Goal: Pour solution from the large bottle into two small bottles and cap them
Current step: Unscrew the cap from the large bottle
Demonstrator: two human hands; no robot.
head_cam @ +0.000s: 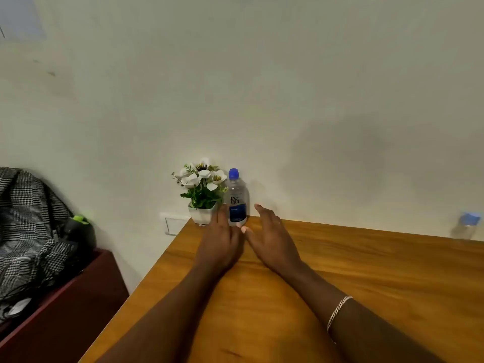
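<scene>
The large bottle, clear with a blue cap and a blue label, stands upright at the far edge of the wooden table, against the wall. My left hand reaches toward its left side, fingers apart, fingertips close to the bottle's base. My right hand is stretched out just right of the bottle, open and apart from it. A small clear bottle with a blue cap stands blurred at the far right edge of the table. I see no second small bottle.
A white pot of white artificial flowers stands right beside the large bottle on its left. Left of the table is a dark red cabinet with checked fabric piled on it. A wall socket sits by the table corner.
</scene>
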